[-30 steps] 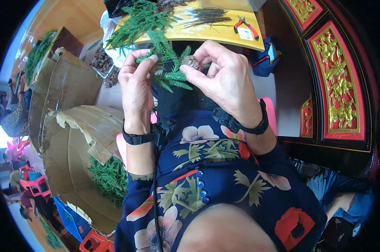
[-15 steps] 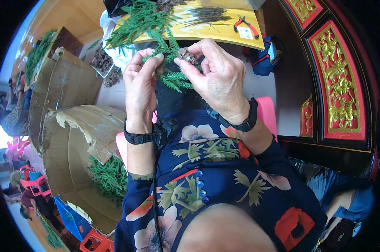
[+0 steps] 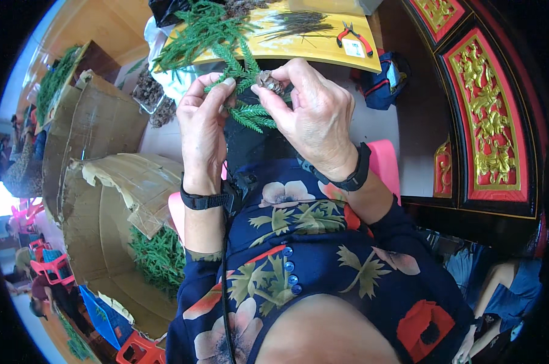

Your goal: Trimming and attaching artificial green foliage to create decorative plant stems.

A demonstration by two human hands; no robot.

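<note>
Above my lap, just short of the yellow table's near edge, my left hand [image 3: 208, 109] pinches a green artificial pine sprig [image 3: 250, 115] between thumb and fingers. Several of its needled tips fan out toward the table and toward me. My right hand [image 3: 314, 109] is closed on a small brown pine cone [image 3: 270, 82], thumb and forefinger at its sides. The cone sits against the right side of the sprig; whether a wire joins the two is hidden by my fingers.
On the yellow table [image 3: 280, 51] lie a heap of green sprigs [image 3: 208, 36], thin dark wires [image 3: 299, 24] and red-handled pliers [image 3: 354, 41]. A torn cardboard box [image 3: 104, 236] at my left holds more greenery [image 3: 157, 258]. A carved red-and-gold panel [image 3: 487, 115] stands at right.
Both hands keep their grip on the sprig and cone, with only slight shifts. At the lower right, another person's arms and hand have come further into view.
</note>
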